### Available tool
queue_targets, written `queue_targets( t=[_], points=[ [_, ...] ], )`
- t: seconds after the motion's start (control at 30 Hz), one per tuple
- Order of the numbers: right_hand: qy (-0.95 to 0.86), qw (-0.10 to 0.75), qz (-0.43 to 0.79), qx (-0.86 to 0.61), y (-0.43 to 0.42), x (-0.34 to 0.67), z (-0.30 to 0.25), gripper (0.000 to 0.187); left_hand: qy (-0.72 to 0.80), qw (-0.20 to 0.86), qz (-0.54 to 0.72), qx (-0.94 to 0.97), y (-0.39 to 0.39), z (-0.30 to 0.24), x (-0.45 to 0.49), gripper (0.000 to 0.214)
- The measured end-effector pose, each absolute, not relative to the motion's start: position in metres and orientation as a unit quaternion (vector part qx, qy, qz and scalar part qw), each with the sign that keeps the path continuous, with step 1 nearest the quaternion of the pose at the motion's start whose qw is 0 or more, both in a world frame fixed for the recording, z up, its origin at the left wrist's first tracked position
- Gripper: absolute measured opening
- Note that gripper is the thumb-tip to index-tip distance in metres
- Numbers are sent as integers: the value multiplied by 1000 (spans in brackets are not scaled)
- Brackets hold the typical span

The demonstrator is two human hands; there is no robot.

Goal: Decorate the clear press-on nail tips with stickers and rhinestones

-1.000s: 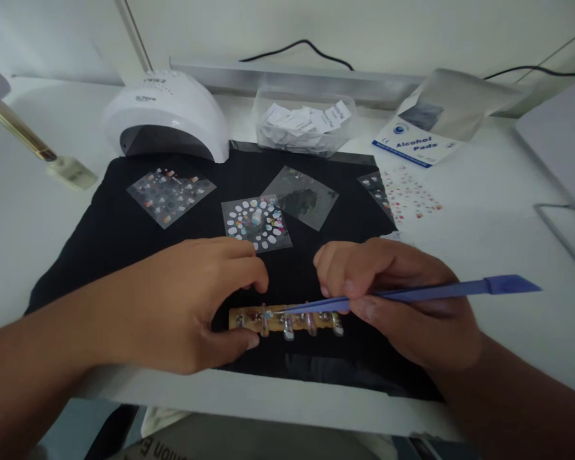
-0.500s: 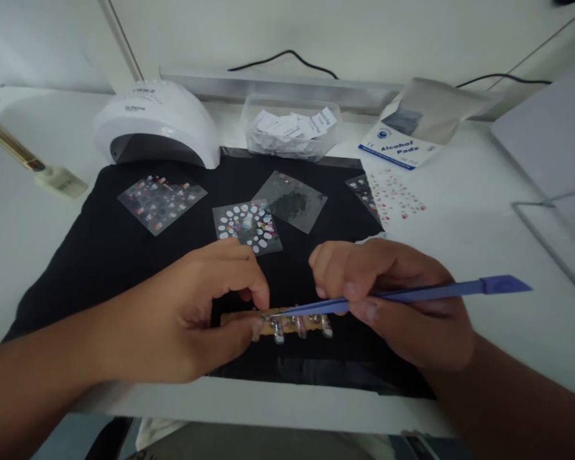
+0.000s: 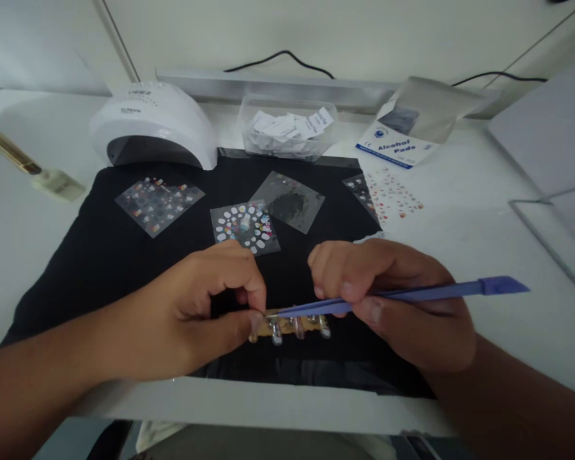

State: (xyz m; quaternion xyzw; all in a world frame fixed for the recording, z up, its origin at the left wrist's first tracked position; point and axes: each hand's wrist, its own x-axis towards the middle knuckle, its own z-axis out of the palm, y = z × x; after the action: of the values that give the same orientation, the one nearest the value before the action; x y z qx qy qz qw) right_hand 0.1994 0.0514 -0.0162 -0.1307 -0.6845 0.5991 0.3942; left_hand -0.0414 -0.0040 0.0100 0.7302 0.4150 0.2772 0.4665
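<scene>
A tan strip (image 3: 287,329) with shiny, see-through nail shapes (image 3: 276,333) lies on a black mat (image 3: 124,268). The right hand (image 3: 412,319) grips purple tweezers (image 3: 319,309), their tip by the strip. The left hand's (image 3: 196,319) finger and thumb are close together at that tip; I can't tell if they pinch something. Beyond sits a sticker sheet (image 3: 245,228), then a clear tub (image 3: 287,150) on the white worktop (image 3: 479,255).

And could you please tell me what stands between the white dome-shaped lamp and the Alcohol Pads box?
In the head view, a clear plastic tub of white packets stands between the lamp and the box.
</scene>
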Motion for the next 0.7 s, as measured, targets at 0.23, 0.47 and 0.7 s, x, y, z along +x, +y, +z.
queue_targets(
  t=[0.23, 0.47, 0.7],
  points=[
    [-665, 422, 601, -140, 53, 197, -15, 7, 414, 541, 335, 651, -4, 6, -45, 12],
    [-642, 442, 612, -134, 52, 197, -15, 8, 416, 578, 357, 604, 0, 4, -44, 10],
    [-633, 456, 613, -124, 52, 196, -15, 9, 415, 596, 364, 583, -4, 2, -45, 9]
  ],
)
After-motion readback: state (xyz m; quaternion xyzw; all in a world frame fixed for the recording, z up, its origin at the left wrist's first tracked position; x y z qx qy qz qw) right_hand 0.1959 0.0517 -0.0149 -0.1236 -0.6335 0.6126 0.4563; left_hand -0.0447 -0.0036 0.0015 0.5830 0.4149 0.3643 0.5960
